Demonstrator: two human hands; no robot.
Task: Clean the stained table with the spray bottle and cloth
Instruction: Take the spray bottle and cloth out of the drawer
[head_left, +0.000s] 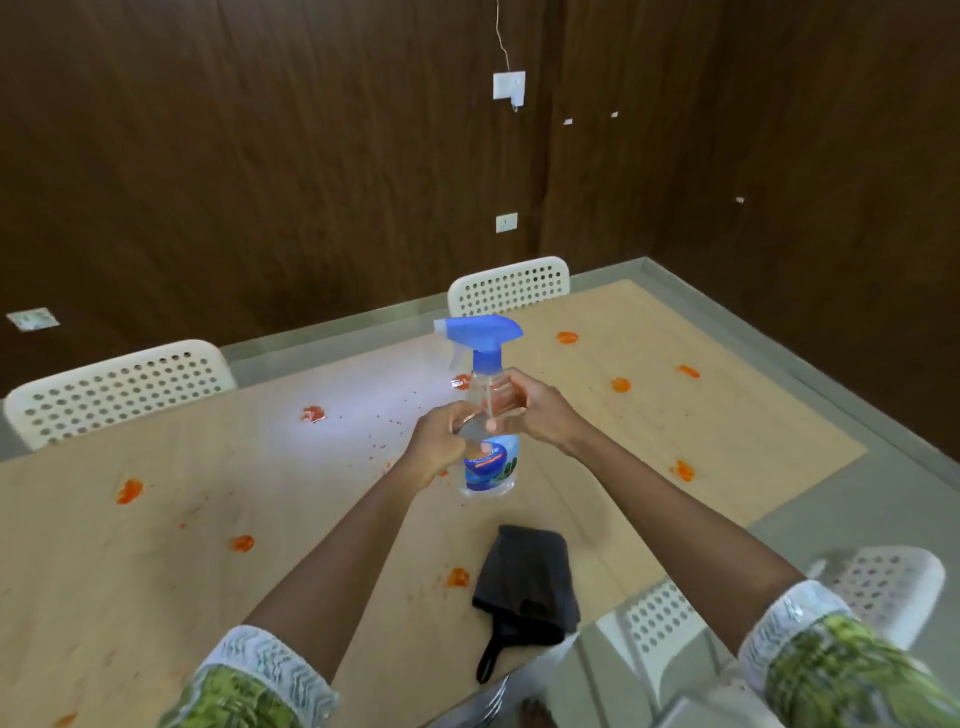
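A clear spray bottle with a blue trigger head and a blue label stands upright over the middle of the light wooden table. My left hand grips its body from the left. My right hand grips its upper part from the right, just under the blue collar. The nozzle points left. A dark grey cloth lies folded near the table's front edge, with a loop hanging over the edge. Several orange stains are scattered across the tabletop.
White perforated chairs stand at the far left, at the far side and at the near right. A dark wood-panelled wall rises behind the table. Grey floor runs along the right side.
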